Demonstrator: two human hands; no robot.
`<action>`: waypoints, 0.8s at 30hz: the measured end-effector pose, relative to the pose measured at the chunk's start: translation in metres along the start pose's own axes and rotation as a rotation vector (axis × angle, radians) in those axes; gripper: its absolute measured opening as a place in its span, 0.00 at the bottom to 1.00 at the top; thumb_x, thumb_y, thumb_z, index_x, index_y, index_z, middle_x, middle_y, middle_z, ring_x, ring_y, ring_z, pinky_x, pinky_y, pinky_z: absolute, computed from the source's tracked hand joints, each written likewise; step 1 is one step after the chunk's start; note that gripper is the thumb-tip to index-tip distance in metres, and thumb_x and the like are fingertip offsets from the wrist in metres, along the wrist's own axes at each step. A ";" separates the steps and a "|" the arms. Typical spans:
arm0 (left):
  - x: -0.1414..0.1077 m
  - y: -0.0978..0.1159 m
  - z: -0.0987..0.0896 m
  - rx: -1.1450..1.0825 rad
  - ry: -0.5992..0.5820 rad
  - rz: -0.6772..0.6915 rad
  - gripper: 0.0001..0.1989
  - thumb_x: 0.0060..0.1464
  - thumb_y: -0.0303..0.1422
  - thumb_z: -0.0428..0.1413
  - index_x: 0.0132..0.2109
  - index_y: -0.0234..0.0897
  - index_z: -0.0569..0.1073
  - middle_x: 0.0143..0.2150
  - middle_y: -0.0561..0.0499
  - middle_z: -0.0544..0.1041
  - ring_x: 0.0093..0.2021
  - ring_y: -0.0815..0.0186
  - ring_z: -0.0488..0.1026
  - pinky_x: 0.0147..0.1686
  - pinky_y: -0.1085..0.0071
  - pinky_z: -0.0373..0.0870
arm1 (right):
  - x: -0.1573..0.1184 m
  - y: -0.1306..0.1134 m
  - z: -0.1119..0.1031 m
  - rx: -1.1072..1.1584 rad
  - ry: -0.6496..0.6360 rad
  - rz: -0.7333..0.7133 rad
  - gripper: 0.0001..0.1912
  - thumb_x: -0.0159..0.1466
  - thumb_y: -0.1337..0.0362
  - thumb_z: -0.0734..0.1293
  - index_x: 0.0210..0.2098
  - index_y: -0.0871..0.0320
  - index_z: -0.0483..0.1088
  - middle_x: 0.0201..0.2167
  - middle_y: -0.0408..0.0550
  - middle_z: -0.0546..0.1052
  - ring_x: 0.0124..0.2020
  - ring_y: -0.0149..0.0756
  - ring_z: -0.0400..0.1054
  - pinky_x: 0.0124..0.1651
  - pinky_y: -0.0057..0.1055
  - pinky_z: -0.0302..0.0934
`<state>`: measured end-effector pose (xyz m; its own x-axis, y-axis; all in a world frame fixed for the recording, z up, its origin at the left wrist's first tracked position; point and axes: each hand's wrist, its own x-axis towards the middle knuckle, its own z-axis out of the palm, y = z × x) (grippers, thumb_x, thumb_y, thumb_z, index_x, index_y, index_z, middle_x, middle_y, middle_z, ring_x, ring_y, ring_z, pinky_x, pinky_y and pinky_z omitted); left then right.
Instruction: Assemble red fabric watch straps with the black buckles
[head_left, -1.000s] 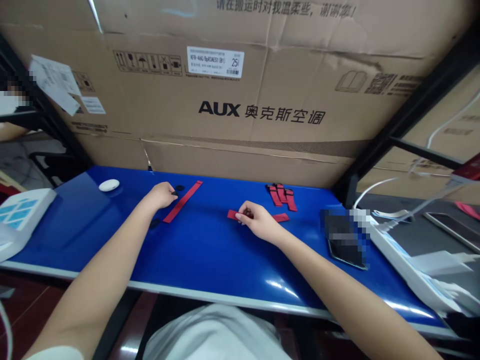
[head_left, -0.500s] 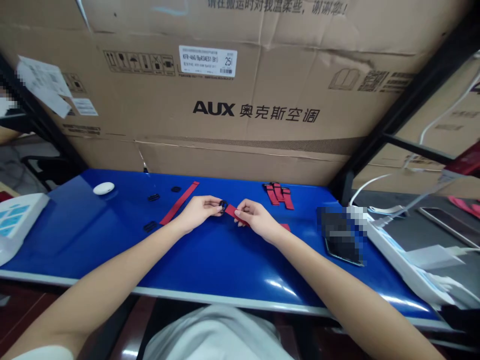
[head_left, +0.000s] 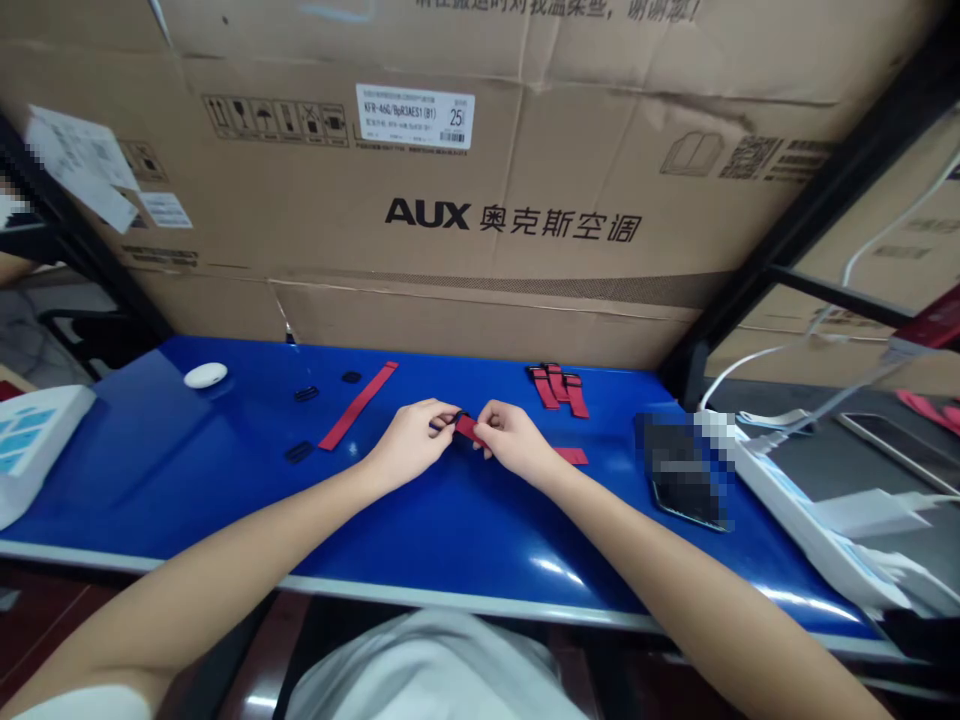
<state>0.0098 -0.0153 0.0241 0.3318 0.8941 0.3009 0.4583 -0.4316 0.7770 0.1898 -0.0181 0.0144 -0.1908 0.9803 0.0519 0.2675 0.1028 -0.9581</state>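
Observation:
Above the middle of the blue table, my left hand (head_left: 415, 440) pinches a small black buckle (head_left: 462, 415), mostly covered by the fingers. A red webbing strap (head_left: 468, 430) meets the buckle, and my right hand (head_left: 510, 437) is closed on it; whether the strap passes through the buckle I cannot tell. To the left lie a loose red strap (head_left: 358, 406) and black buckle pieces (head_left: 298, 452). At the back right rest several red straps with black buckles (head_left: 556, 388). Part of another red strap (head_left: 571, 456) shows beside my right wrist.
A large cardboard box (head_left: 450, 300) stands along the back of the blue table (head_left: 450, 540). A white oval object (head_left: 205, 376) lies at the left. On the right are a dark phone (head_left: 686, 480) and a white power strip (head_left: 810, 520) with cables. Black metal posts (head_left: 795, 190) slant up at both sides.
My left hand has moved slightly right and down, with its fingers curled further around the buckle. The buckle and my right hand are now closer together, and less of the red strap shows between them.

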 end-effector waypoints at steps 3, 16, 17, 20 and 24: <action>-0.002 0.000 0.003 0.026 -0.002 0.031 0.13 0.54 0.28 0.54 0.46 0.38 0.78 0.41 0.46 0.77 0.38 0.64 0.77 0.36 0.72 0.77 | -0.001 0.000 0.002 -0.002 0.019 -0.005 0.05 0.55 0.67 0.64 0.26 0.56 0.61 0.19 0.41 0.73 0.18 0.28 0.64 0.21 0.24 0.57; 0.006 -0.007 -0.007 -0.314 -0.036 -0.076 0.16 0.53 0.36 0.60 0.48 0.34 0.75 0.39 0.45 0.79 0.33 0.64 0.79 0.39 0.65 0.77 | 0.000 -0.002 -0.005 0.303 -0.107 -0.039 0.17 0.57 0.56 0.67 0.43 0.55 0.63 0.26 0.42 0.75 0.23 0.30 0.67 0.28 0.29 0.60; 0.006 -0.007 -0.006 -0.344 -0.038 -0.089 0.16 0.52 0.36 0.61 0.47 0.34 0.74 0.38 0.45 0.79 0.33 0.64 0.78 0.39 0.65 0.77 | -0.001 -0.003 -0.006 0.280 -0.125 -0.048 0.17 0.58 0.55 0.67 0.44 0.55 0.65 0.27 0.43 0.75 0.24 0.31 0.67 0.29 0.29 0.60; 0.011 -0.006 -0.009 -0.401 -0.043 -0.103 0.17 0.50 0.37 0.62 0.46 0.33 0.74 0.37 0.45 0.79 0.34 0.63 0.78 0.39 0.64 0.77 | -0.001 -0.003 -0.006 0.163 -0.148 -0.088 0.15 0.59 0.51 0.67 0.37 0.57 0.69 0.27 0.43 0.74 0.25 0.30 0.65 0.30 0.28 0.59; 0.029 -0.021 -0.042 -0.229 0.059 -0.137 0.15 0.53 0.38 0.59 0.43 0.33 0.75 0.39 0.44 0.79 0.37 0.61 0.77 0.41 0.63 0.75 | 0.002 0.003 -0.011 0.029 -0.066 -0.157 0.15 0.58 0.51 0.68 0.32 0.57 0.71 0.31 0.44 0.73 0.30 0.31 0.65 0.35 0.30 0.61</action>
<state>-0.0253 0.0248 0.0398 0.2278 0.9506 0.2108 0.2952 -0.2737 0.9154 0.2003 -0.0136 0.0142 -0.2898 0.9392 0.1843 0.2026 0.2484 -0.9472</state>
